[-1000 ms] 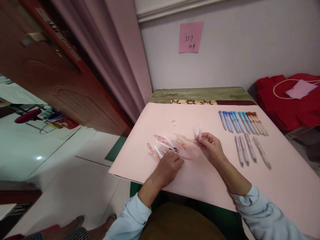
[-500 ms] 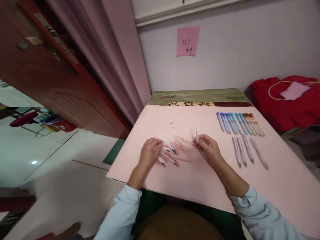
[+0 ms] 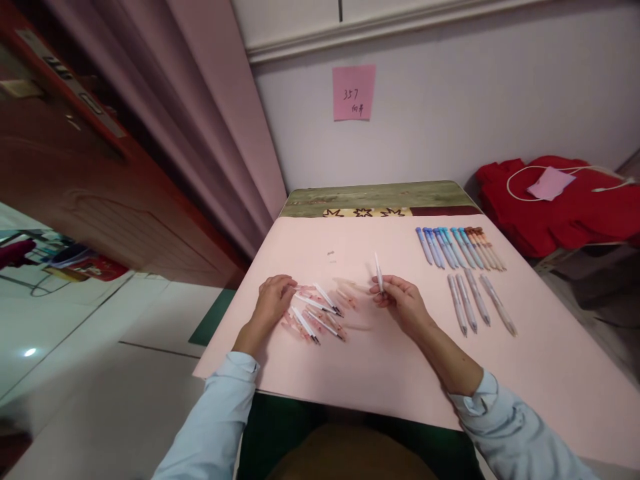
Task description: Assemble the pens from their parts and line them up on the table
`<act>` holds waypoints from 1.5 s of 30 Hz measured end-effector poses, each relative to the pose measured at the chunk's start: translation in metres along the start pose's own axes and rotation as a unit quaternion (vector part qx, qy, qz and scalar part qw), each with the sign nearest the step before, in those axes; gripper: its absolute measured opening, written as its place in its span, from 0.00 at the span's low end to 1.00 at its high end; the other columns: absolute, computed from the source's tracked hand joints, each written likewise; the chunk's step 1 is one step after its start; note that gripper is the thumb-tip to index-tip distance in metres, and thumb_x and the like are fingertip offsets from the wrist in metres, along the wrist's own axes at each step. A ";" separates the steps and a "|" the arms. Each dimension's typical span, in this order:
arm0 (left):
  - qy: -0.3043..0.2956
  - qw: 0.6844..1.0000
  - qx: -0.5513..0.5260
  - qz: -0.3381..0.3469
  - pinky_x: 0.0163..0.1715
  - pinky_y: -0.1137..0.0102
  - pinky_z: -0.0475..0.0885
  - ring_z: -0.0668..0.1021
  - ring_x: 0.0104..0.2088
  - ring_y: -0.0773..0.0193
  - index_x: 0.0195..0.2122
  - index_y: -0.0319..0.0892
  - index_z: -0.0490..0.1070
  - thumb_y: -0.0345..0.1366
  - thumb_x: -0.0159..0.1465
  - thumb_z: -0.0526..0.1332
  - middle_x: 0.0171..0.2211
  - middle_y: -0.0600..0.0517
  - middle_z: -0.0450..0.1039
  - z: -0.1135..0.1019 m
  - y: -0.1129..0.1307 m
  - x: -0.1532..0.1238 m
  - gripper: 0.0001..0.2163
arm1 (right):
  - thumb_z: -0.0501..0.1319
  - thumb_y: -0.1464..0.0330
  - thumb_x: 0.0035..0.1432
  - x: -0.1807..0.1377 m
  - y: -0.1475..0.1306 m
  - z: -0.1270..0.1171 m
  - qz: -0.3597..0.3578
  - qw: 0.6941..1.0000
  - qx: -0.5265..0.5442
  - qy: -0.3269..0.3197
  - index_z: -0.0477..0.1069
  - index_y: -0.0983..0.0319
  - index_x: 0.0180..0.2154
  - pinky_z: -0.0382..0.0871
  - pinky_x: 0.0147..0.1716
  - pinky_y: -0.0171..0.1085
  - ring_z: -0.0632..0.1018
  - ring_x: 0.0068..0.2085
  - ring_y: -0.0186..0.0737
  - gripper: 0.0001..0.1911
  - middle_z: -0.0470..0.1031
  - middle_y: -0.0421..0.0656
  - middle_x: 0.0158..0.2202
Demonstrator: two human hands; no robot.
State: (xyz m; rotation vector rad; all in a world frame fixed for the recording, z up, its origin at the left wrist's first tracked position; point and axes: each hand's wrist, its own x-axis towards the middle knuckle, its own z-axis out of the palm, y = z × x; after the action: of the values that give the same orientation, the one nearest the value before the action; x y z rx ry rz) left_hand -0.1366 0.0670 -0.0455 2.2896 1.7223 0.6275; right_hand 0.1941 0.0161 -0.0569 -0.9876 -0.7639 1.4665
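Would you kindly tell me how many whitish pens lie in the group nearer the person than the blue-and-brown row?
4. From left to right: first pen, second pen close beside it, third pen slightly farther back, fourth pen set apart. None there seems hidden.

A slim whitish pen part is held near-upright.

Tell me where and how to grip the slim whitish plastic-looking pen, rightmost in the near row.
Pinch the whitish pen mid-barrel, probably from above, across its long sides: it lies flat, with a gap to the next pen.
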 end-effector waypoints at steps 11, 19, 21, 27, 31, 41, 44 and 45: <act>-0.002 1.000 -0.016 0.004 0.50 0.59 0.66 0.74 0.45 0.56 0.40 0.45 0.74 0.34 0.62 0.57 0.42 0.49 0.76 -0.010 0.003 0.003 0.08 | 0.67 0.62 0.53 0.004 0.004 -0.007 -0.031 0.999 -0.005 0.029 0.77 0.62 0.40 0.67 0.26 0.33 0.74 0.27 0.33 0.14 0.78 0.44 0.32; -0.018 1.000 0.002 0.014 0.52 0.58 0.65 0.73 0.46 0.55 0.39 0.45 0.74 0.32 0.62 0.57 0.42 0.49 0.76 -0.007 0.001 0.005 0.08 | 0.68 0.63 0.52 0.001 0.002 -0.006 -0.024 0.999 0.002 0.030 0.77 0.62 0.39 0.66 0.26 0.33 0.74 0.27 0.32 0.13 0.78 0.44 0.31; -0.021 1.000 0.002 0.015 0.52 0.57 0.65 0.73 0.46 0.55 0.39 0.45 0.75 0.32 0.62 0.56 0.42 0.49 0.76 -0.006 0.002 0.006 0.09 | 0.68 0.63 0.52 0.000 0.001 -0.005 -0.025 0.999 0.008 0.031 0.77 0.62 0.38 0.66 0.25 0.33 0.74 0.26 0.33 0.13 0.78 0.44 0.30; -0.020 0.999 -0.024 0.030 0.54 0.57 0.66 0.74 0.49 0.54 0.42 0.45 0.76 0.32 0.61 0.56 0.45 0.48 0.75 -0.010 0.002 0.007 0.12 | 0.68 0.63 0.51 -0.002 -0.003 -0.002 -0.016 0.999 0.012 0.031 0.77 0.63 0.38 0.65 0.25 0.34 0.73 0.26 0.33 0.13 0.77 0.44 0.30; 0.025 0.996 -0.081 -0.026 0.50 0.61 0.69 0.75 0.47 0.56 0.43 0.43 0.75 0.34 0.60 0.57 0.45 0.47 0.74 -0.020 0.005 -0.010 0.12 | 0.68 0.63 0.51 -0.003 -0.003 -0.003 -0.020 0.999 -0.001 0.038 0.77 0.62 0.37 0.66 0.25 0.35 0.73 0.26 0.34 0.12 0.77 0.44 0.30; -0.015 0.977 -0.207 -0.055 0.46 0.65 0.70 0.76 0.42 0.61 0.38 0.44 0.75 0.37 0.63 0.60 0.39 0.49 0.74 -0.035 0.023 -0.090 0.06 | 0.69 0.64 0.51 -0.003 0.003 -0.003 -0.031 0.999 0.001 0.024 0.76 0.62 0.37 0.63 0.24 0.34 0.72 0.26 0.33 0.11 0.77 0.44 0.31; -0.048 0.978 -0.200 -0.027 0.50 0.63 0.69 0.75 0.46 0.59 0.40 0.46 0.76 0.37 0.62 0.61 0.41 0.48 0.74 -0.033 0.021 -0.094 0.07 | 0.69 0.65 0.51 -0.004 0.002 -0.002 -0.030 0.999 0.012 0.026 0.76 0.63 0.36 0.62 0.24 0.34 0.71 0.26 0.33 0.11 0.77 0.44 0.30; -0.052 0.979 -0.196 -0.024 0.50 0.63 0.69 0.75 0.46 0.59 0.40 0.46 0.77 0.36 0.62 0.62 0.42 0.48 0.73 -0.032 0.021 -0.094 0.07 | 0.69 0.65 0.50 -0.004 0.001 -0.001 -0.031 0.999 0.012 0.027 0.76 0.63 0.36 0.62 0.24 0.34 0.71 0.26 0.33 0.11 0.77 0.44 0.30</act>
State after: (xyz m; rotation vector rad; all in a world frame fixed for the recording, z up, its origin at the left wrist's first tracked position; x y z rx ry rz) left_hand -0.1546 -0.0309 -0.0278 1.9666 1.4493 0.7462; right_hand 0.1944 0.0114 -0.0579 -0.9739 -0.7305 1.3881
